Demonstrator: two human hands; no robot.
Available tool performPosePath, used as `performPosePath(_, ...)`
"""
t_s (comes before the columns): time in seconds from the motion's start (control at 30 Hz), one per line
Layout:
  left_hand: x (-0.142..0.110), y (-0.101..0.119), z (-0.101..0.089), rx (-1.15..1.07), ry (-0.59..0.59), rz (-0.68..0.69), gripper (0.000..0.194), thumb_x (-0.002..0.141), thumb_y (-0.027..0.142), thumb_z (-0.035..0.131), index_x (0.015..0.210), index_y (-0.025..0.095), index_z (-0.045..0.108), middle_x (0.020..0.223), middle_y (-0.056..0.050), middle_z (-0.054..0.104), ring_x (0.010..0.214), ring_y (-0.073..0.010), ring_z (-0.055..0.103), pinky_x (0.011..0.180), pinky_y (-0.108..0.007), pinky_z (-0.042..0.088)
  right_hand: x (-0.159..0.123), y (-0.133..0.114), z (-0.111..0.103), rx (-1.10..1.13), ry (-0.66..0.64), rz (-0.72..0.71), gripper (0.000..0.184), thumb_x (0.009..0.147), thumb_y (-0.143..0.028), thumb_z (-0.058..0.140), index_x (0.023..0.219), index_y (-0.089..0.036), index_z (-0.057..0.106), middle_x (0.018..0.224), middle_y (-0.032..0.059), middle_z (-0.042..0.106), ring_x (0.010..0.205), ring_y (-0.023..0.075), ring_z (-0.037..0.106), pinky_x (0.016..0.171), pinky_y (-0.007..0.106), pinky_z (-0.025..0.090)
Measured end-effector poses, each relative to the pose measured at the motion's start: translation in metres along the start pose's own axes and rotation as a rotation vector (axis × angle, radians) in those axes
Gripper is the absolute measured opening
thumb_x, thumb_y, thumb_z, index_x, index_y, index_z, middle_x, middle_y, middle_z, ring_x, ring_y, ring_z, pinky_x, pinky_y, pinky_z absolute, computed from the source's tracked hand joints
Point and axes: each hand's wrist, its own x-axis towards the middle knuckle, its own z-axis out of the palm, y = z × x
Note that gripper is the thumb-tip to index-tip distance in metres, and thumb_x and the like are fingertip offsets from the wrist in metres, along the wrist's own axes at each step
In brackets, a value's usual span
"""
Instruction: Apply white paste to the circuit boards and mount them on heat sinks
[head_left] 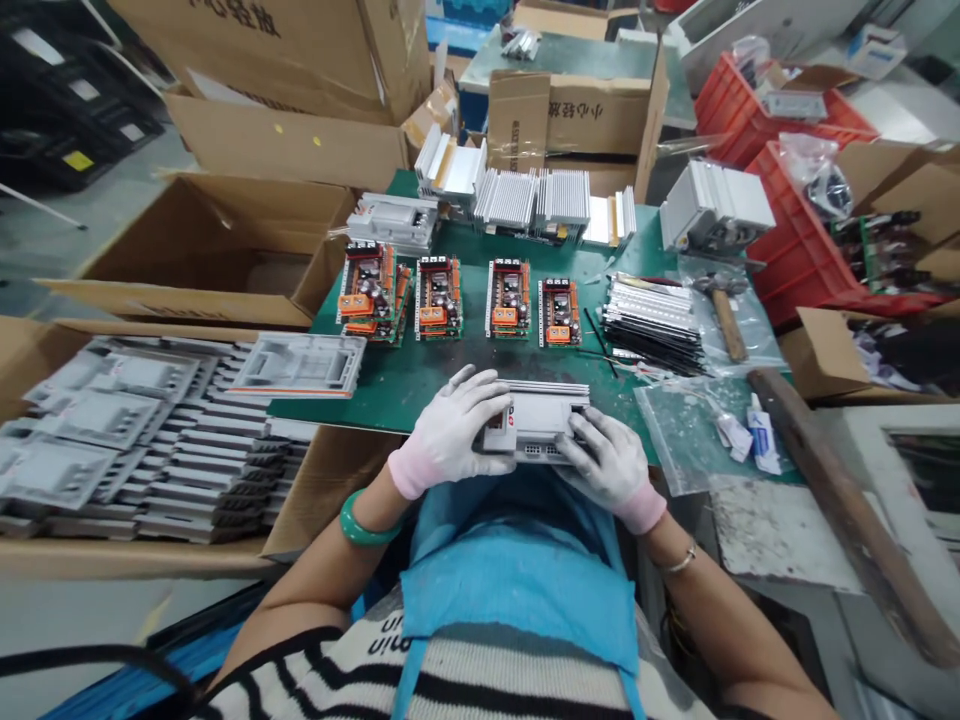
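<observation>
At the near edge of the green table, both gloved hands grip a grey electronics housing [541,420] with metal heatsink fins along its far side. My left hand [459,430] is closed round its left end, fingers over the top and thumb at the near side. On the right end, the fingers of my right hand [606,458] press on the top and near side; its thumb is hidden. Beyond the housing stand several circuit boards with orange terminals, among them one board [510,298] straight ahead. A grey plastic cover [304,362] lies at the table's left edge.
Left, a cardboard box [300,500] holds stacked grey covers. Finned heatsinks [506,198] line the table's back. To the right lie a bundle of metal strips with black wires [652,320], a hammer [726,315], a glue tube [763,437] and a long wooden bar [847,510].
</observation>
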Motion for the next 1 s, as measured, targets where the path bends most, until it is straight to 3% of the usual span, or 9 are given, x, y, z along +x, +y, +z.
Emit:
performPosePath(0.1, 0.002, -0.004, -0.003, 0.003, 0.030, 0.059, 0.089, 0.065, 0.066, 0.078, 0.132, 0.015, 0.047, 0.134, -0.020, 0.057, 0.130, -0.0362, 0.052, 0.109, -0.053, 0.043, 0.016, 0.010, -0.009, 0.065, -0.015, 0.037, 0.047, 0.082, -0.044, 0.069, 0.121, -0.020, 0.059, 0.125, 0.0141, 0.066, 0.125, 0.0289, 0.056, 0.101, 0.046, 0.045)
performPosePath(0.2, 0.011, -0.014, -0.002, 0.040, 0.088, 0.011, 0.079, 0.068, 0.058, 0.078, 0.129, 0.016, 0.050, 0.134, -0.019, 0.058, 0.124, -0.0349, 0.057, 0.101, -0.050, 0.050, 0.032, 0.022, -0.014, 0.091, -0.053, 0.084, 0.056, 0.082, -0.052, 0.066, 0.124, -0.016, 0.058, 0.127, 0.0161, 0.066, 0.124, 0.0278, 0.058, 0.106, 0.046, 0.042)
performPosePath(0.33, 0.026, -0.029, 0.002, 0.039, 0.212, 0.063, 0.069, 0.070, 0.059, 0.075, 0.121, 0.016, 0.055, 0.122, -0.016, 0.066, 0.114, -0.0307, 0.063, 0.096, -0.044, 0.054, 0.044, 0.035, -0.013, 0.095, -0.082, 0.083, 0.053, 0.083, -0.054, 0.066, 0.121, -0.017, 0.060, 0.123, 0.0129, 0.069, 0.118, 0.0244, 0.063, 0.108, 0.042, 0.041)
performPosePath(0.47, 0.031, -0.029, 0.005, 0.015, 0.252, 0.061, 0.065, 0.069, 0.059, 0.074, 0.116, 0.017, 0.055, 0.117, -0.013, 0.068, 0.111, -0.0295, 0.065, 0.103, -0.048, 0.050, 0.043, 0.033, -0.011, 0.084, -0.048, 0.075, 0.051, 0.085, -0.051, 0.065, 0.122, -0.017, 0.061, 0.123, 0.0126, 0.069, 0.116, 0.0233, 0.063, 0.108, 0.041, 0.042)
performPosePath(0.67, -0.013, -0.012, 0.037, 0.088, 0.337, 0.132, 0.049, 0.074, 0.040, 0.077, 0.113, 0.027, 0.051, 0.110, -0.006, 0.069, 0.111, -0.0273, 0.066, 0.106, -0.052, 0.045, 0.010, 0.002, -0.002, 0.015, 0.069, 0.083, 0.036, 0.085, -0.044, 0.068, 0.113, -0.021, 0.064, 0.118, 0.0103, 0.070, 0.123, 0.0248, 0.058, 0.106, 0.044, 0.042)
performPosePath(0.73, -0.033, -0.011, 0.052, 0.118, 0.358, 0.198, 0.045, 0.075, 0.024, 0.077, 0.110, 0.033, 0.050, 0.105, 0.000, 0.069, 0.107, -0.0241, 0.067, 0.104, -0.049, 0.046, 0.001, -0.011, 0.001, -0.019, 0.052, 0.066, 0.026, 0.087, -0.033, 0.067, 0.113, -0.027, 0.066, 0.116, 0.0053, 0.071, 0.121, 0.0230, 0.059, 0.107, 0.045, 0.041)
performPosePath(0.8, -0.047, -0.013, 0.061, 0.132, 0.368, 0.224, 0.052, 0.073, 0.017, 0.077, 0.111, 0.038, 0.048, 0.104, 0.003, 0.069, 0.105, -0.0225, 0.068, 0.103, -0.048, 0.046, -0.001, -0.023, 0.004, -0.044, -0.010, 0.060, 0.031, 0.089, -0.022, 0.064, 0.119, -0.031, 0.064, 0.119, 0.0027, 0.070, 0.121, 0.0223, 0.058, 0.108, 0.047, 0.039)
performPosePath(0.9, -0.053, -0.021, 0.060, 0.129, 0.366, 0.216, 0.057, 0.073, 0.034, 0.080, 0.116, 0.040, 0.043, 0.102, 0.002, 0.068, 0.102, -0.0245, 0.069, 0.103, -0.052, 0.046, 0.014, -0.038, 0.009, -0.061, -0.161, 0.111, 0.042, 0.093, -0.021, 0.058, 0.133, -0.034, 0.056, 0.130, 0.0050, 0.065, 0.125, 0.0255, 0.055, 0.108, 0.053, 0.038)
performPosePath(1.0, -0.046, -0.031, 0.054, 0.043, 0.462, 0.055, 0.058, 0.079, 0.055, 0.068, 0.123, 0.033, 0.038, 0.103, -0.005, 0.065, 0.105, -0.0292, 0.066, 0.097, -0.056, 0.051, 0.039, -0.043, 0.017, -0.082, -0.297, 0.197, 0.044, 0.097, -0.025, 0.052, 0.139, -0.037, 0.049, 0.139, 0.0080, 0.058, 0.123, 0.0276, 0.055, 0.105, 0.058, 0.038)
